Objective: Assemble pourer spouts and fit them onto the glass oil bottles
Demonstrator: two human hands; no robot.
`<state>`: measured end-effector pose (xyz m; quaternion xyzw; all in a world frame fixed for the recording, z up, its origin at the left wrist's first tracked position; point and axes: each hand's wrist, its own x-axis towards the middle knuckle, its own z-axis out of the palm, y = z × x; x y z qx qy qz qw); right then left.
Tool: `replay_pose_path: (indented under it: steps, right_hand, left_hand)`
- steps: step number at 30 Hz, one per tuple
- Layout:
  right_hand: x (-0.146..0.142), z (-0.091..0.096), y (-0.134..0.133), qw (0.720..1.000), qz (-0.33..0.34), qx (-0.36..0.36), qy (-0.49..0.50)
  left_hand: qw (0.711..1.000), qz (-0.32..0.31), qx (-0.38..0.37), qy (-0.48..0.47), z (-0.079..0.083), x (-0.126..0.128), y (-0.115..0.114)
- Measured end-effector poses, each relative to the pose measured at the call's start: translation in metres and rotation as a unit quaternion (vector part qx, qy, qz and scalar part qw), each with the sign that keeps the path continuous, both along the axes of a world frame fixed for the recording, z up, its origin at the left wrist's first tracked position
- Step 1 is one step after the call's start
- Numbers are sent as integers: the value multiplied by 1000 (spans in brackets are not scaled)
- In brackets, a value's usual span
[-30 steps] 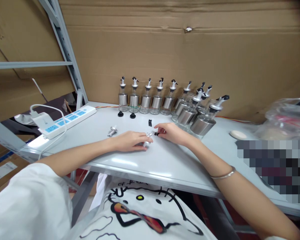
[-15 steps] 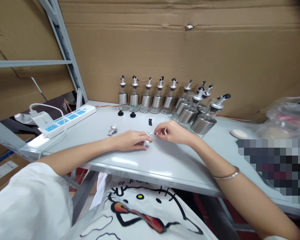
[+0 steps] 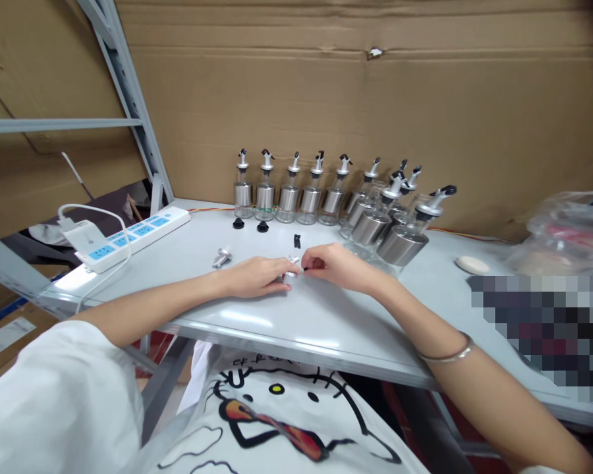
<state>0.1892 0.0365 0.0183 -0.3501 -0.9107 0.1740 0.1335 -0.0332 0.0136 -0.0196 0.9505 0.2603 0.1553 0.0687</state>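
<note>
Between its thumb and fingers my left hand (image 3: 259, 276) grips a silver bottle pourer (image 3: 291, 276), low over the table. My right hand (image 3: 332, 264) is closed in a pinch just right of the pourer. A small black piece (image 3: 305, 268) shows at its fingertips, close to the pourer; its exact kind is too small to make out. Another silver pourer (image 3: 222, 257) lies on the table left of my hands. Beyond them lies a small black part (image 3: 297, 241). Two round black stoppers, one here (image 3: 262, 226), rest farther back.
Several glass and steel oil bottles (image 3: 288, 197) with pourers stand along the cardboard wall (image 3: 277, 85) and curve toward the right. A white power strip (image 3: 143, 236) with a cable lies on the left. On the right are a pale oval object (image 3: 472, 265) and a plastic bag (image 3: 563, 230).
My right hand has shifted slightly left, bringing the small black piece closer to the pourer. My left fingers have moved a little on the pourer. The bottles have stayed put.
</note>
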Motion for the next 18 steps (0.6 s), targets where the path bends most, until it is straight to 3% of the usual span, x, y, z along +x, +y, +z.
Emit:
replay_pose_path:
  steps: [7, 13, 18]
  right_hand:
    - [3, -2, 4, 999, -2, 45, 11]
    - [5, -18, 15, 986, 28, 164, 5]
    - [7, -27, 22, 986, 15, 160, -39]
  left_hand:
    - [1000, 6, -8, 2, 0, 2, 0]
    - [1000, 1, -11, 5, 2, 1, -1]
    - [1000, -2, -15, 3, 2, 1, -2]
